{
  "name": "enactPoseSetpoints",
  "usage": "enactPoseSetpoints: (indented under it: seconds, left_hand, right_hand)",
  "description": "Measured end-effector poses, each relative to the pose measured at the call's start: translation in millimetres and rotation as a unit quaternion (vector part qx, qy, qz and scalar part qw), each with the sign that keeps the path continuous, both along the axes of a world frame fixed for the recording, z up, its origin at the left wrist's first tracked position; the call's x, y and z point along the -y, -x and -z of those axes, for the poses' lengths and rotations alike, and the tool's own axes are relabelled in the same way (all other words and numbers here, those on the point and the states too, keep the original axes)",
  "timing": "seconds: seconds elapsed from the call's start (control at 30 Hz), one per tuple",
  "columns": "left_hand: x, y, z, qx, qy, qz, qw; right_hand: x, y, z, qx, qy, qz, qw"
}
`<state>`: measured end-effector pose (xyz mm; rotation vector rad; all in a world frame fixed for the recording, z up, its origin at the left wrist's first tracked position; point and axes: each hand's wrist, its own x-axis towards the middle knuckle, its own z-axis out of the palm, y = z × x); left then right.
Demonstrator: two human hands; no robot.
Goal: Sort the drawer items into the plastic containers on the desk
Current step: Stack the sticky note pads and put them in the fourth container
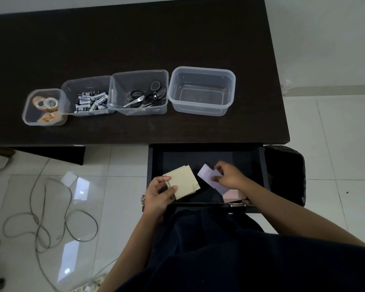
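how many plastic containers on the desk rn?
4, in a row on the desk: tape container far left, battery container, scissors container, empty container far right. None looks hidden.

Yellow note pad (183,180), lilac notes (209,175), a pink pad (233,196), black drawer (207,157), dark brown desk (135,39).

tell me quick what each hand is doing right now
Left hand: fingers grip the yellow note pads.
Right hand: fingers pinch a pale purple note pad in the drawer.
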<state>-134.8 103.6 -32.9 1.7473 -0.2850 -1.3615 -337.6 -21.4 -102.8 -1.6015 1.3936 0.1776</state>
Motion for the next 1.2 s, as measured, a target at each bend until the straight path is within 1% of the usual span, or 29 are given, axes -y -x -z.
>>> enactPoseSetpoints:
  seconds: [0.07, 0.17, 0.37, 0.5, 0.57, 0.63, 0.77, 0.87, 0.93, 1.0, 1.07, 1.1, 1.2]
  left_hand:
    - [1, -1, 0, -0.002, 0.001, -0.003, 1.000]
    - [3, -1, 1, -0.001, 0.002, -0.004, 1.000]
    - [8, -4, 7, 0.008, 0.001, 0.017, 1.000]
    - [12, -4, 6, 0.002, 0.012, 0.027, 1.000]
    - [13, -4, 6, -0.003, 0.016, 0.030, 0.999]
    - [14, -4, 5, -0.008, 0.019, 0.034, 0.999]
    - [18, -2, 4, -0.009, 0.031, 0.059, 0.998]
    - [21, 1, 0, -0.016, 0.044, 0.071, 0.996]
    - [23, 3, -3, -0.020, 0.055, 0.073, 0.996]
    - [25, 3, -6, -0.022, 0.064, 0.071, 0.995]
    - [26, 3, -10, -0.020, 0.070, 0.072, 0.995]
    - [27, 3, -12, -0.018, 0.071, 0.073, 0.995]
    - [30, 6, -17, -0.011, 0.083, 0.077, 0.994]
  right_hand:
    - [3, 2, -6, 0.020, 0.018, 0.030, 0.999]
    - [3, 4, -15, 0.035, 0.019, 0.028, 0.999]
    - [1, 3, -24, 0.007, -0.016, 0.041, 0.999]
    - [2, 4, -35, 0.011, 0.044, 0.080, 0.996]
    - [4, 2, -46, 0.035, 0.076, 0.113, 0.990]
    - [6, -3, -57, 0.082, 0.085, 0.155, 0.981]
    - [2, -21, -77, 0.212, 0.005, 0.239, 0.947]
    - [-4, -38, -80, 0.239, -0.032, 0.226, 0.944]
    - [-9, -46, -77, 0.243, -0.035, 0.208, 0.947]
    - [-14, -52, -73, 0.225, 0.005, 0.183, 0.957]
    - [-18, -52, -72, 0.188, 0.060, 0.147, 0.969]
    - [-21, -52, -72, 0.178, 0.071, 0.135, 0.972]
    - [-28, -54, -78, 0.195, 0.021, 0.128, 0.972]
